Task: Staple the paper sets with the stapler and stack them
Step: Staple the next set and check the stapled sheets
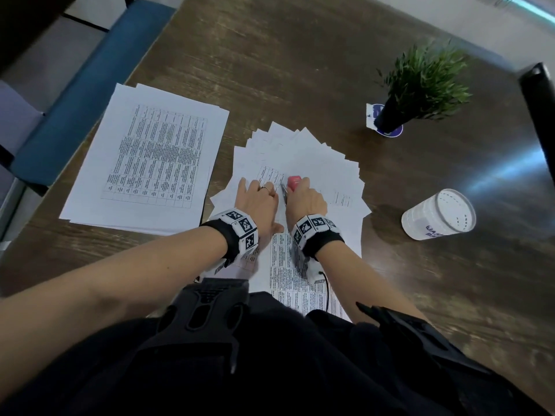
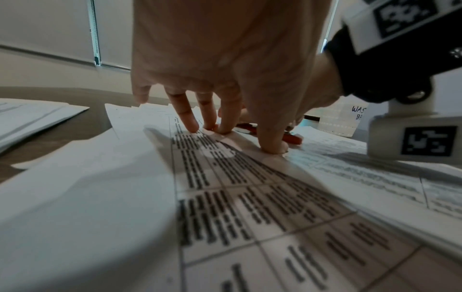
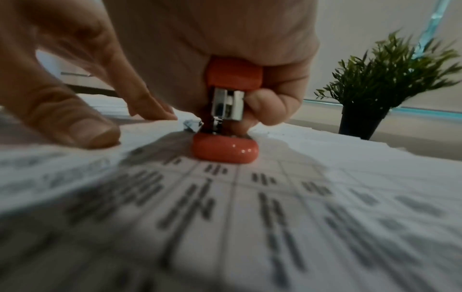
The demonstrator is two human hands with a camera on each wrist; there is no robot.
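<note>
- right hand (image 1: 304, 199) is wrapped around the red stapler (image 3: 226, 150), whose base sits on the top printed sheet (image 3: 250, 197)
- left hand (image 1: 255, 202) is just beside it, fingers (image 2: 190, 120) straight and pressing that sheet flat
- both sit mid-desk on the fanned pile of paper sets (image 1: 315, 157)
- neater paper stack (image 1: 150, 157) lies near the desk's left edge, a strip of bare desk (image 1: 285, 70) between the two piles
- far right has a potted plant (image 1: 420, 85) and a clear cup (image 1: 438, 214), well apart from the hands
</note>
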